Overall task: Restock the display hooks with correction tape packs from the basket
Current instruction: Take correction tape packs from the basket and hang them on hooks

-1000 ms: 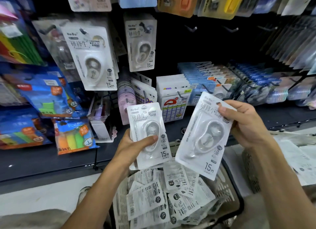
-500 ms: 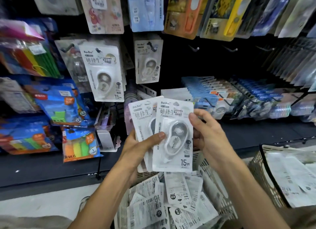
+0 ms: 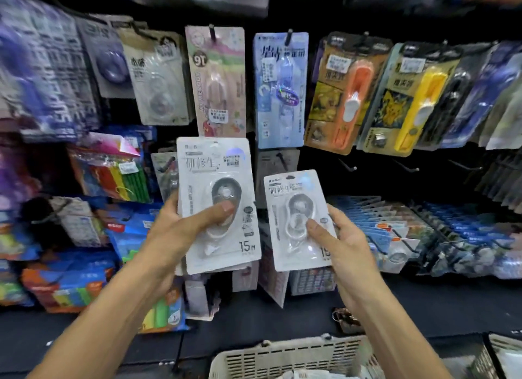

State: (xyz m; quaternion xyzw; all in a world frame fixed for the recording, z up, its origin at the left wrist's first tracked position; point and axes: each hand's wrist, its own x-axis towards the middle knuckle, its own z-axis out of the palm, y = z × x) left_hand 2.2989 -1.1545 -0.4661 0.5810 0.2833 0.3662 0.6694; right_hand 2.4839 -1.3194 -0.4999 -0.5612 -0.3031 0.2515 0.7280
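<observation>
My left hand [image 3: 180,231] grips a small stack of white correction tape packs [image 3: 217,180], thumb across the front one, raised before the hooks at centre. My right hand [image 3: 341,237] holds a single white correction tape pack [image 3: 291,200] just to the right, thumb on its blister. Behind that pack a black display hook [image 3: 282,159] sticks out with a grey pack on it. The beige basket [image 3: 288,353] sits at the bottom edge, below both hands; its contents are mostly out of view.
Other hanging stationery packs fill the upper hooks, among them a pink one [image 3: 217,79] and a blue one [image 3: 279,90]. Bare hooks [image 3: 348,166] stand out to the right. Blue boxed goods [image 3: 395,226] line the shelf at right; a second basket [image 3: 502,356] sits at the bottom right.
Both hands have risen toward the hooks and the view has tilted up. The right hand now holds one pack apart from the left hand's stack. The basket has dropped to the frame's bottom.
</observation>
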